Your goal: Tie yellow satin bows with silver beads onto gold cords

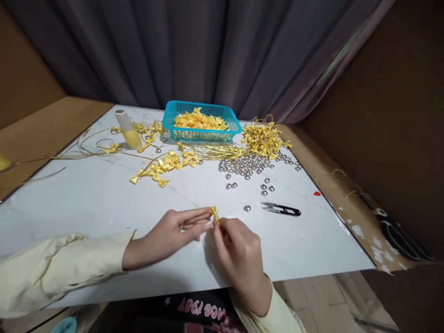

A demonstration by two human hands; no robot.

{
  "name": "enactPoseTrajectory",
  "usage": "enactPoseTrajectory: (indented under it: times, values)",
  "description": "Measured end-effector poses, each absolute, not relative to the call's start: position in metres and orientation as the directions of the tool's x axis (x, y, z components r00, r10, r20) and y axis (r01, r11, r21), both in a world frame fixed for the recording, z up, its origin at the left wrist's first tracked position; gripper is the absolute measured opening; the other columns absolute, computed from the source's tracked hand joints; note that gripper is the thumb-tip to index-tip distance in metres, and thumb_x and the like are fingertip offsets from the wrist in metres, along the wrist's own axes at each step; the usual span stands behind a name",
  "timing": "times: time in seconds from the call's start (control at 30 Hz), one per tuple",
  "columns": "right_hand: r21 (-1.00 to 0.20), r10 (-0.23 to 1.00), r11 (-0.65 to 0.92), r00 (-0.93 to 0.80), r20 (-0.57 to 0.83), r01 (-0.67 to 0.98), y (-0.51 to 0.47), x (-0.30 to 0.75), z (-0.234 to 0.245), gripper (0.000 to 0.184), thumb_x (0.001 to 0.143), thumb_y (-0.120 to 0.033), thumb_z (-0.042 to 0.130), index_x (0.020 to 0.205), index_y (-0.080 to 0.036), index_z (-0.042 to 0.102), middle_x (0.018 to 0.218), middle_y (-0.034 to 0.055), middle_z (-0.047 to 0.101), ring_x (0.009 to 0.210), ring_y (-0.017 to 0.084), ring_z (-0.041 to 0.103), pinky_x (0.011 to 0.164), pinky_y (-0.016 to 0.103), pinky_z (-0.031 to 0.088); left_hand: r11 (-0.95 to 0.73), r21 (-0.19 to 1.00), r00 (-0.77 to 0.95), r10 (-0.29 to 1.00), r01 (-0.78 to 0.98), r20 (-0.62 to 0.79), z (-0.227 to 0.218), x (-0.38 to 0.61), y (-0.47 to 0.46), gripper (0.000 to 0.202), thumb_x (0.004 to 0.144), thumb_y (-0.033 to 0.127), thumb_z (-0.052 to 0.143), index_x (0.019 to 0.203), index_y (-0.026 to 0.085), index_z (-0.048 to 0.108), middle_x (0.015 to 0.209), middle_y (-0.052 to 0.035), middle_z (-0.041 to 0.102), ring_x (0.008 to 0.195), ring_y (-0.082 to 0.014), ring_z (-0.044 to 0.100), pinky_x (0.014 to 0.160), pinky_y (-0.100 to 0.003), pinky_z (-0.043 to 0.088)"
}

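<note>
A small yellow ribbon bow (214,213) is pinched upright between the thumb and fingers of my right hand (241,247), low above the white table sheet (187,266). My left hand (173,230) comes in from the left with fingers stretched out and thumb apart. Its fingertips reach the bow's left edge; whether they grip it I cannot tell. One silver bead (247,208) lies just beyond my right hand. Right of it are black thread snips (281,209), blades pointing left.
Behind stand a blue basket (203,135) of yellow bows and a glue bottle (128,129). Loose bows (169,162), gold cords (218,151), a bow pile (264,138) and silver beads (246,165) lie in front. Large black-handled scissors (398,238) rest at the right edge.
</note>
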State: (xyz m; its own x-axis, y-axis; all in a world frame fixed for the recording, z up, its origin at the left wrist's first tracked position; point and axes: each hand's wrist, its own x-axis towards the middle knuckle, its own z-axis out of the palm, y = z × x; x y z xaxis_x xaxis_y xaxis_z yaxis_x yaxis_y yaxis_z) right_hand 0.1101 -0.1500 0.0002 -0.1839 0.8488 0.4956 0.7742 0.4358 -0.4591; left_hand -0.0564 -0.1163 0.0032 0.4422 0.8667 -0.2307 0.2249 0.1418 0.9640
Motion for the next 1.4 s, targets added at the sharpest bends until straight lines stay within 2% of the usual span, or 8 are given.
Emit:
enactPoseTrajectory:
  times: [0.07,0.17,0.43,0.57,0.77,0.97,1.13,1.4]
  values:
    - [-0.428,0.846,0.456,-0.232,0.479,0.78,-0.149,0.107,-0.002,0.024,0.089,-0.015,0.04,0.072,-0.015,0.057,0.059,0.0041,0.057,0.055,0.015,0.051,0.051,0.025,0.036,0.127,0.97,0.491,0.844,0.207,-0.215,0.002,-0.057,-0.117,0.051,0.081,0.036,0.061,0.127,0.016,0.054,0.131,-0.0099,0.054,0.109,-0.0222,0.058,0.093,-0.034,0.048]
    - [-0.498,0.864,0.479,-0.287,0.414,0.723,-0.146,0.107,-0.001,0.02,0.089,-0.016,0.042,0.078,-0.014,0.058,0.067,0.0057,0.061,0.063,0.017,0.055,0.055,0.026,0.039,0.14,0.976,0.518,0.83,0.166,-0.208,0.002,-0.057,-0.116,0.045,0.083,0.036,0.059,0.124,0.016,0.058,0.127,-0.0079,0.059,0.116,-0.0216,0.053,0.097,-0.033,0.046]
    - [-0.824,0.943,0.3,-0.278,0.182,0.48,-0.138,0.126,0.016,0.009,0.083,-0.016,0.056,0.079,-0.017,0.063,0.07,0.0,0.066,0.057,0.01,0.055,0.054,0.021,0.042,0.114,0.978,0.513,0.837,0.176,-0.19,0.002,-0.057,-0.11,0.032,0.086,0.036,0.054,0.105,0.014,0.068,0.094,-0.0072,0.07,0.065,-0.0123,0.057,0.066,-0.026,0.049]
    - [-0.814,0.96,0.277,-0.179,0.215,0.51,-0.131,0.139,0.023,0.013,0.086,-0.024,0.054,0.096,-0.017,0.06,0.079,0.0037,0.066,0.07,0.015,0.059,0.062,0.025,0.046,0.135,0.983,0.56,0.808,0.124,-0.182,0.006,-0.057,-0.109,0.031,0.086,0.035,0.053,0.1,0.012,0.068,0.091,-0.0086,0.07,0.069,-0.0139,0.058,0.062,-0.025,0.048]
    - [-0.749,0.879,0.371,-0.468,0.092,0.549,-0.117,0.142,0.029,0.043,0.089,-0.012,0.042,0.131,-0.016,0.031,0.097,0.0091,0.061,0.089,0.018,0.058,0.077,0.032,0.047,0.175,0.975,0.596,0.772,0.138,-0.222,0.011,-0.056,-0.11,0.026,0.084,0.033,0.054,0.097,0.012,0.061,0.087,-0.0088,0.069,0.074,-0.0157,0.059,0.06,-0.024,0.045]
    - [-0.797,0.795,0.418,-0.6,0.089,0.436,-0.11,0.137,0.027,0.049,0.086,-0.005,0.041,0.131,-0.019,0.027,0.085,0.0038,0.064,0.076,0.016,0.061,0.071,0.029,0.046,0.185,0.975,0.604,0.765,0.127,-0.224,0.012,-0.057,-0.108,0.023,0.084,0.035,0.055,0.095,0.014,0.054,0.08,-0.0049,0.068,0.063,-0.0119,0.054,0.061,-0.025,0.044]
    - [-0.855,0.836,0.38,-0.526,0.155,0.352,-0.108,0.133,0.028,0.046,0.084,-0.006,0.048,0.125,-0.02,0.032,0.072,-0.0017,0.063,0.068,0.015,0.06,0.069,0.028,0.044,0.185,0.978,0.619,0.758,0.1,-0.206,0.011,-0.056,-0.108,0.027,0.085,0.041,0.054,0.093,0.015,0.056,0.081,-0.0037,0.068,0.065,-0.0118,0.055,0.062,-0.024,0.045]
    - [-0.863,0.883,0.382,-0.408,0.233,0.332,-0.104,0.121,0.026,0.041,0.078,-0.008,0.053,0.114,-0.019,0.035,0.065,-0.0022,0.057,0.08,0.02,0.055,0.078,0.036,0.04,0.146,0.978,0.623,0.754,0.152,-0.209,0.005,-0.054,-0.107,0.03,0.087,0.039,0.051,0.084,0.012,0.064,0.081,-0.0068,0.071,0.067,-0.0133,0.061,0.055,-0.022,0.044]
